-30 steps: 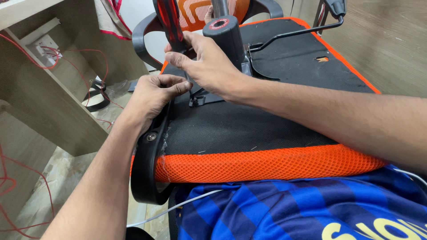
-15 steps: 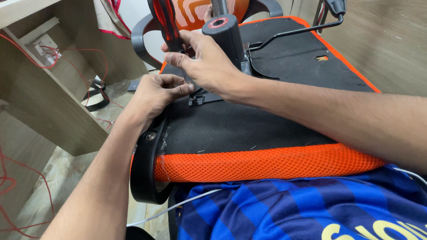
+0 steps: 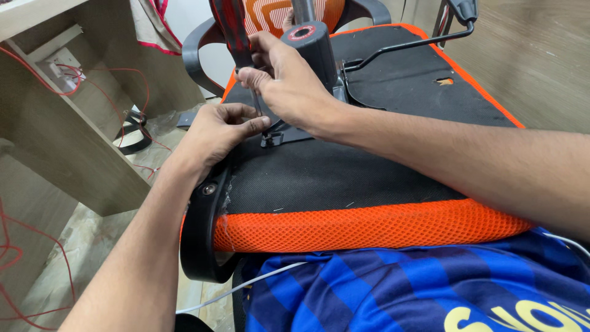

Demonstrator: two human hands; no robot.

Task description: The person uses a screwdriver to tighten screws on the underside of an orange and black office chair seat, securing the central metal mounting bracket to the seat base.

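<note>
Fingers of my left hand (image 3: 215,132) pinch the screwdriver's (image 3: 236,37) thin shaft just above the metal bracket (image 3: 284,134) on the upturned chair seat (image 3: 344,178); my right hand (image 3: 289,83) is wrapped tight around its striped handle.

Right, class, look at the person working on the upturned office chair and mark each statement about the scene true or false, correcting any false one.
1. The right hand grips a screwdriver with a red and black handle. True.
2. The chair seat is edged in green mesh. False: the mesh edge is orange.
3. The left hand rests by the metal bracket on the seat's black underside. True.
4. The armrest near the left forearm is white. False: it is black.
5. Red wires hang around the wooden desk on the left. True.
</note>
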